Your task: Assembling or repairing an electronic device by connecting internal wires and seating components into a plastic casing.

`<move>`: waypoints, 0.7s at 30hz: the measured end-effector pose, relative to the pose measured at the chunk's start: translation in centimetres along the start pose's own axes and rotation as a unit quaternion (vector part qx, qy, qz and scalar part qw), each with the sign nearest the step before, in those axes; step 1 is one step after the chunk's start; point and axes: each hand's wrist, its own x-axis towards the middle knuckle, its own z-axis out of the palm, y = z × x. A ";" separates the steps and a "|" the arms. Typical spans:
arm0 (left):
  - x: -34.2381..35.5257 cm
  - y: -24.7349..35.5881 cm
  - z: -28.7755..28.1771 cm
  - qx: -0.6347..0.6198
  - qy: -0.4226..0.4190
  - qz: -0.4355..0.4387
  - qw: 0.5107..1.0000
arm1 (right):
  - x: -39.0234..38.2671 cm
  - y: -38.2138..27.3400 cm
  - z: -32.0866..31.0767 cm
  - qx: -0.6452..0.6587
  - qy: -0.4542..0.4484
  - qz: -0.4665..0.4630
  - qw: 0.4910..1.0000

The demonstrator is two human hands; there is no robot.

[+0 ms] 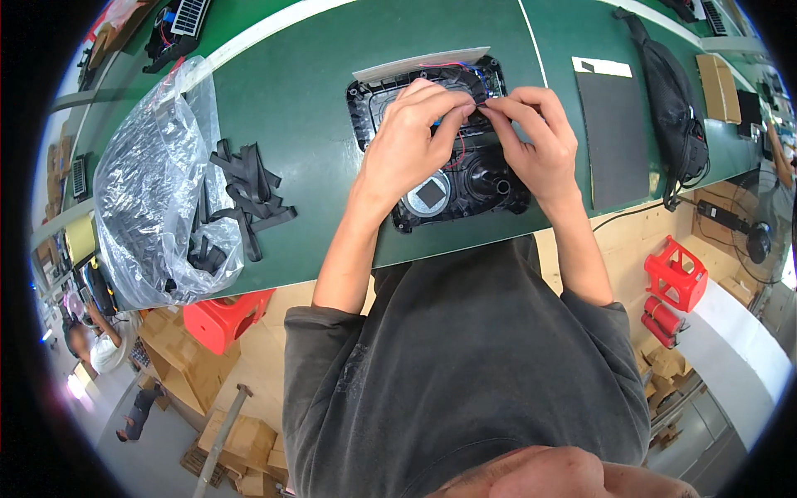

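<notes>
Left hand and right hand pinch closed over black plastic housing; clear plastic bag left of it holds black strips.

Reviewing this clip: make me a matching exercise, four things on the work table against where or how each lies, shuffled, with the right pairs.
Things:
1. Clear plastic bag
2. Black plastic housing
3. Black strips
4. Dark rectangular sheet

Places and states:
A. Lying flat, right of the right hand
B. Heaped loosely, beside the plastic bag
C. Crumpled, left of the strips
D. Beneath the left hand and right hand

Pairs: 1-C, 2-D, 3-B, 4-A
</notes>
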 end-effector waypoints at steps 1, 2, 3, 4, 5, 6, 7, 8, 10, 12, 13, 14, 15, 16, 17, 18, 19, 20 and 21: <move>0.0 0.0 0.0 -0.003 -0.003 -0.002 1.000 | -0.4 0.1 0.3 0.002 -0.002 -0.005 1.000; 0.0 0.0 0.0 -0.006 -0.012 -0.007 1.000 | -0.7 0.3 0.6 -0.002 0.016 -0.009 1.000; 0.0 0.0 0.0 -0.006 -0.006 -0.005 1.000 | -0.9 0.5 0.8 -0.001 0.046 -0.019 0.999; 0.0 0.0 0.0 -0.006 -0.005 -0.009 1.000 | -1.0 0.9 0.9 -0.005 0.034 -0.012 0.999; 0.0 0.0 0.0 -0.006 -0.005 -0.012 1.000 | -1.0 1.2 1.0 0.003 0.070 -0.021 0.997; 0.0 0.1 0.1 -0.006 -0.005 -0.012 1.000 | -1.0 1.5 0.9 0.011 0.107 -0.029 0.994; 0.0 0.1 0.1 -0.002 0.000 -0.010 1.000 | -0.9 1.8 0.8 0.010 0.108 -0.029 0.994; 0.0 0.1 0.2 0.001 0.004 -0.008 1.000 | -0.8 2.0 0.5 -0.002 0.062 -0.064 0.996; -0.1 0.2 0.3 -0.007 0.011 -0.020 1.000 | -0.4 2.2 0.0 -0.016 0.015 -0.097 0.995; -0.1 0.3 0.4 -0.013 0.021 -0.034 0.999 | 0.2 2.2 -0.3 -0.045 -0.029 -0.109 0.993; -0.2 0.3 0.5 -0.014 0.024 -0.029 0.999 | 0.5 2.1 -0.4 -0.044 -0.035 -0.109 0.992; -0.2 0.2 0.5 -0.014 0.024 -0.026 0.999 | 0.9 2.0 -0.5 -0.039 -0.057 -0.106 0.992; -0.2 0.2 0.5 -0.015 0.026 -0.026 0.999 | 1.2 1.9 -0.6 -0.033 -0.078 -0.100 0.991; -0.2 0.2 0.5 -0.005 0.029 -0.013 0.999 | 1.6 2.0 -0.8 -0.034 -0.079 -0.102 0.991; -0.2 0.2 0.5 0.008 0.024 -0.008 1.000 | 1.9 2.1 -0.9 -0.030 -0.116 -0.101 0.988; -0.2 0.3 0.5 0.004 0.028 -0.001 1.000 | 2.1 2.1 -1.1 -0.030 -0.155 -0.092 0.983; -0.2 0.3 0.5 0.031 0.027 0.010 0.999 | 2.4 2.2 -1.3 -0.027 -0.150 -0.097 0.983; -0.1 0.3 0.4 0.062 0.017 0.017 0.998 | 2.6 2.4 -1.4 -0.004 -0.183 -0.076 0.980; -0.1 0.4 0.4 0.059 0.026 0.021 0.998 | 2.7 2.6 -1.5 0.014 -0.218 -0.052 0.974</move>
